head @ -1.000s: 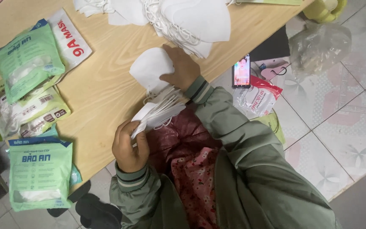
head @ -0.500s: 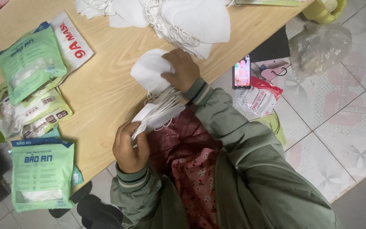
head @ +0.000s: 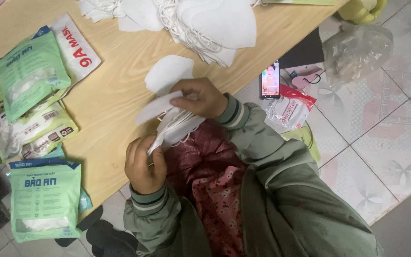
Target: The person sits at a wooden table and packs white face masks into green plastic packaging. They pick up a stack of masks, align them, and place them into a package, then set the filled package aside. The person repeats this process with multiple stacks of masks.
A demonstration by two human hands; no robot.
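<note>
Looking largest first, I see the wooden table [head: 110, 100] carrying a loose mask heap [head: 205, 24] not yet bagged and several filled green packs [head: 29, 71]. My left hand [head: 143, 166] grips a mask stack [head: 174, 126]; my right hand [head: 200, 97] pinches one white mask [head: 155, 107] atop it.

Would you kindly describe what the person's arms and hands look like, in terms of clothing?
Both hands, left hand and right hand, are bare, without gloves or rings visible. Each arm wears an olive-green jacket sleeve ending in a ribbed cuff with dark stripes.
</note>
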